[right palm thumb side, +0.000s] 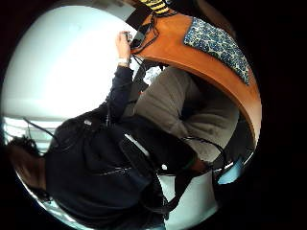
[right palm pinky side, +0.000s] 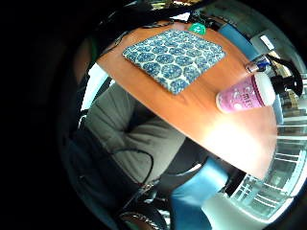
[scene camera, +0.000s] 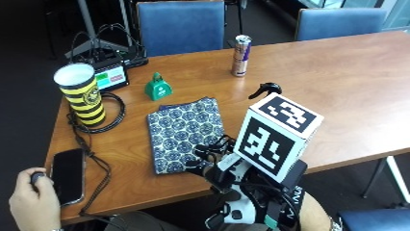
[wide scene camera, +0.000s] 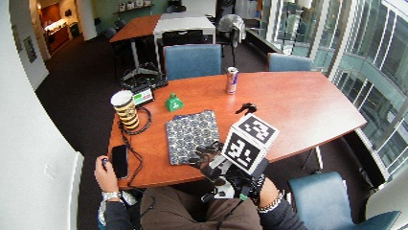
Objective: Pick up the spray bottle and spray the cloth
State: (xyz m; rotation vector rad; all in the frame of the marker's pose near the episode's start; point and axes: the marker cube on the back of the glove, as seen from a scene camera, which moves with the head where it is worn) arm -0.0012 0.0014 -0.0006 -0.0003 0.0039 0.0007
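A blue patterned cloth (scene camera: 185, 132) lies flat on the wooden table (scene camera: 346, 82), towards its front left. My gloved right hand (scene camera: 214, 163) hovers at the table's front edge, just off the cloth's near right corner. Its fingers (scene camera: 210, 151) are loosely curled and hold nothing. The spray bottle (right palm pinky side: 244, 95) is pink with a white shoulder and a black trigger, and it stands to the right of the cloth. In the outside view only the bottle's black trigger (scene camera: 266, 89) shows, behind my hand. The little finger side palm view looks across the cloth (right palm pinky side: 175, 58) and the bottle from some way off.
A yellow and black striped cup (scene camera: 80, 94), a green bell (scene camera: 157, 86) and a black box with cables (scene camera: 108, 72) stand at the back left. A drink can (scene camera: 241, 55) stands behind the bottle. A phone (scene camera: 67, 175) lies by the person's bare hand (scene camera: 29, 202).
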